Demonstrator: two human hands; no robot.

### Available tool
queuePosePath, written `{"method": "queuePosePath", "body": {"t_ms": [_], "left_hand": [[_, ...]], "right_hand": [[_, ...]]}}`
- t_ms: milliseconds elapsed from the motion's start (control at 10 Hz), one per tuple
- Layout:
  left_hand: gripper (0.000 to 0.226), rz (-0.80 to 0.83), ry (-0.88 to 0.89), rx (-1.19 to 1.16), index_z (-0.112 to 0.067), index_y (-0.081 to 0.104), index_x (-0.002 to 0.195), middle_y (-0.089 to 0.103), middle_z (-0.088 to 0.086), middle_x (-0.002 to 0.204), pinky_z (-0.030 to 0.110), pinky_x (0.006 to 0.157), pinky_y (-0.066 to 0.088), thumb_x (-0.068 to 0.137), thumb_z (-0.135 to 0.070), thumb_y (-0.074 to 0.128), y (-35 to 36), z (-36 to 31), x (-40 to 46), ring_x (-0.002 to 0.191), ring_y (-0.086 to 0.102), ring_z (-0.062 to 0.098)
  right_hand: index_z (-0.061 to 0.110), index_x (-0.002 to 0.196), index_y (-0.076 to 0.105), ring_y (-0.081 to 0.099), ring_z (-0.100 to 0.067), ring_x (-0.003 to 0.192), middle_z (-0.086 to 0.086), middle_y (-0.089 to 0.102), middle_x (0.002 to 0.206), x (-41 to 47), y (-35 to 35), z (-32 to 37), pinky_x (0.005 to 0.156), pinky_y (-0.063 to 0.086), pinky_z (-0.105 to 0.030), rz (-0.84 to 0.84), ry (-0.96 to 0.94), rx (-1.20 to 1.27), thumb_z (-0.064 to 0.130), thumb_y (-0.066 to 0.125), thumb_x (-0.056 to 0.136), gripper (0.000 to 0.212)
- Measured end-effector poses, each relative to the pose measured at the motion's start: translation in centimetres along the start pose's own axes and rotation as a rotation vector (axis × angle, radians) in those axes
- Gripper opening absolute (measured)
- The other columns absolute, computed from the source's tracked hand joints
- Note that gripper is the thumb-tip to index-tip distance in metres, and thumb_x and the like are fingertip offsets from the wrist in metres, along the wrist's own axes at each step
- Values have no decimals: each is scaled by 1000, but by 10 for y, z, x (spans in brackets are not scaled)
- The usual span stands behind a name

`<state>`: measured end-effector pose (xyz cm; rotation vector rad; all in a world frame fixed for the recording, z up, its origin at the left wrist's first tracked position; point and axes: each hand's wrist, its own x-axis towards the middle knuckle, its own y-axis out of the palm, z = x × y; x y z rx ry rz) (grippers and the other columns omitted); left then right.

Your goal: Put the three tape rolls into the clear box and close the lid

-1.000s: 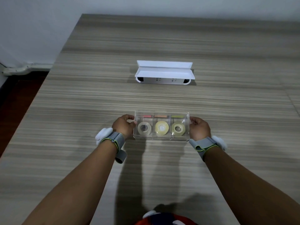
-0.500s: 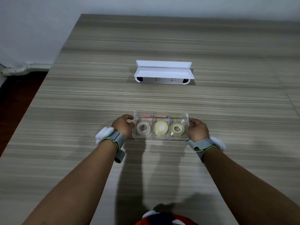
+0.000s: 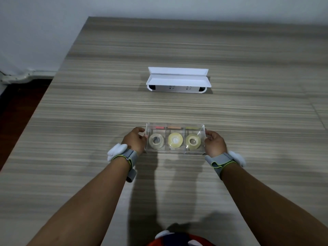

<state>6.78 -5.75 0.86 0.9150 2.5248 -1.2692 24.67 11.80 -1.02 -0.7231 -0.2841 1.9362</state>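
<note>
A clear box (image 3: 175, 152) with three compartments rests on the wooden table in front of me. Each compartment holds one tape roll: a pale one on the left (image 3: 156, 141), a yellowish one in the middle (image 3: 175, 140) and a greenish one on the right (image 3: 193, 141). Red, orange and green strips show along the box's far wall. My left hand (image 3: 135, 141) grips the box's left end and my right hand (image 3: 214, 144) grips its right end. The box's top looks covered by a clear lid, though I cannot tell for certain.
A white open case (image 3: 177, 82) stands farther back on the table, its lid tilted up. The table's left edge (image 3: 44, 96) drops to a dark floor. Both wrists wear grey straps with white devices.
The box and both hands have shifted slightly away from me. The grip on both ends is unchanged.
</note>
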Motion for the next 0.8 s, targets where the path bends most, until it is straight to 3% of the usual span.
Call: {"method": "queuePosePath", "body": {"t_ms": [100, 200, 300, 400, 500, 700, 800], "left_hand": [[45, -13, 54, -23, -15, 48, 131, 64, 14, 116, 31, 82, 45, 90, -31, 55, 5, 8, -6, 106, 60, 33], [68, -62, 215, 247, -20, 31, 144, 39, 10, 148, 45, 104, 38, 86, -44, 58, 7, 14, -15, 135, 38, 33], [77, 21, 459, 554, -24, 6, 151, 3, -1, 162, 46, 118, 12, 89, -52, 43, 14, 11, -23, 150, 2, 21], [86, 156, 548, 718, -27, -5, 150, -14, -5, 161, 48, 118, -2, 75, -67, 7, 24, 11, -22, 148, -16, 18], [96, 206, 528, 745, -31, -9, 149, -29, -13, 150, 55, 115, -8, 67, -79, 0, 29, 15, -19, 142, -27, 13], [107, 223, 476, 782, -31, -8, 149, -17, -8, 160, 58, 114, -8, 59, -87, 1, 25, 8, -25, 147, -19, 16], [87, 170, 459, 634, -29, 7, 150, -2, -7, 162, 54, 117, -4, 77, -76, 16, 19, -5, -27, 149, -7, 14]], "right_hand": [[10, 126, 53, 56, -32, 113, -16, 60, 128, -4, 2, -6, 93, 42, -33, 0, 20, 4, 14, 45, 91, 37], [17, 140, 35, 35, -32, 135, -16, 37, 147, -18, 1, -17, 110, 33, -42, -8, -258, -305, 25, 48, 91, 51], [26, 145, 23, 15, -29, 146, -8, 17, 158, -28, 3, -26, 112, 28, -48, 84, -591, -689, 40, 41, 90, 60], [31, 146, 14, -1, -24, 148, -2, 8, 160, -28, 8, -29, 112, 28, -50, 200, -614, -842, 58, 19, 85, 68], [33, 147, 8, -7, -22, 147, 0, 3, 161, -27, 9, -30, 111, 29, -49, 210, -601, -884, 61, 13, 81, 72], [33, 147, 3, -10, -21, 147, 2, -2, 161, -31, 5, -22, 114, 25, -49, 266, -561, -932, 66, 4, 76, 78], [29, 146, 17, 2, -22, 148, -1, 13, 159, -32, 4, -8, 114, 24, -49, 237, -534, -813, 66, 8, 75, 80]]}}
